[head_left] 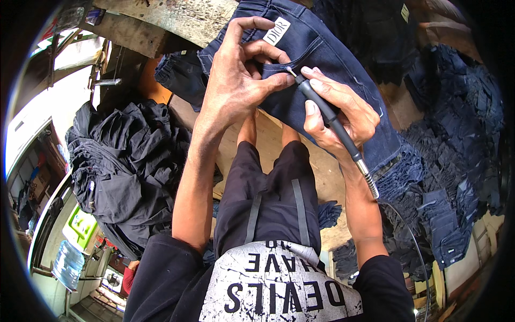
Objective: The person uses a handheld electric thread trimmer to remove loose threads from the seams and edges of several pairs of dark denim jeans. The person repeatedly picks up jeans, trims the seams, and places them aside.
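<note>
Dark blue denim trousers (343,70) hang over the wooden board in front of me, a pale label patch (277,31) sewn near a pocket. My left hand (241,75) is on the cloth by the stitched pocket edge, its thumb and bent fingers curved around that spot and appearing to grip the denim; part of the grip is hidden. In my right hand (343,110) is a black pen-shaped corded tool (332,119), held like a pencil. Its thin pale tip meets the pocket seam between my left thumb and fingertips.
A heap of black garments (129,155) rises on the left. Dark denim piles (450,161) fill the right side. The worn wooden board (177,21) lies ahead. From the tool a thin cable (410,231) runs down right. A red sleeve (129,279) shows at lower left.
</note>
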Demonstrator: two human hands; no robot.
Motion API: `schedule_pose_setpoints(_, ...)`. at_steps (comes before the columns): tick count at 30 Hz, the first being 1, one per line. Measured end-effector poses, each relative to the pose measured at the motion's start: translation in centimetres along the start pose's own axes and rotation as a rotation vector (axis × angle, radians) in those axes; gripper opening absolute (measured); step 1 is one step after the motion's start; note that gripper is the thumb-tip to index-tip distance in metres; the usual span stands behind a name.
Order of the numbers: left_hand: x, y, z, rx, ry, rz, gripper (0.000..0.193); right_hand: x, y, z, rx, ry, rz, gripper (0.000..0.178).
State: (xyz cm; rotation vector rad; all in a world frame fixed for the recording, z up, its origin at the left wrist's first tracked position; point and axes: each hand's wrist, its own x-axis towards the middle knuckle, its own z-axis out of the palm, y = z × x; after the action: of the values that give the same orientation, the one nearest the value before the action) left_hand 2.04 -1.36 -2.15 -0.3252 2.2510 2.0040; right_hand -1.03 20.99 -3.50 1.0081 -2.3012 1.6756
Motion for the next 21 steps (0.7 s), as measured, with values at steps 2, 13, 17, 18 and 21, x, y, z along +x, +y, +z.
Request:
schedule_pose_setpoints(2,-0.07,0.07,-0.03,0.024,0.000,-0.005,0.085,-0.02,0.10,0.03,-0.002,-0.002,0.002,0.030)
schedule_pose_setpoints(13,-0.02,0.03,0.12,0.000,0.002,-0.023,0.085,-0.23,0.13,-0.06,0.018,0.030,0.030,0.030)
schedule_pose_setpoints(17,-0.12,0.18,0.10,-0.057,0.004,-0.075,0.085,-0.29,0.25,-0.09,0.012,0.037,0.023,0.030)
schedule_pose_setpoints(18,-0.11,0.23,0.12,-0.077,0.005,-0.084,0.085,-0.30,0.25,-0.11,0.011,0.040,0.028,0.031)
schedule_pose_setpoints(21,-0.06,0.34,0.16,-0.062,-0.007,-0.085,0.085,-0.28,0.30,-0.13,0.004,0.048,0.031,0.031)
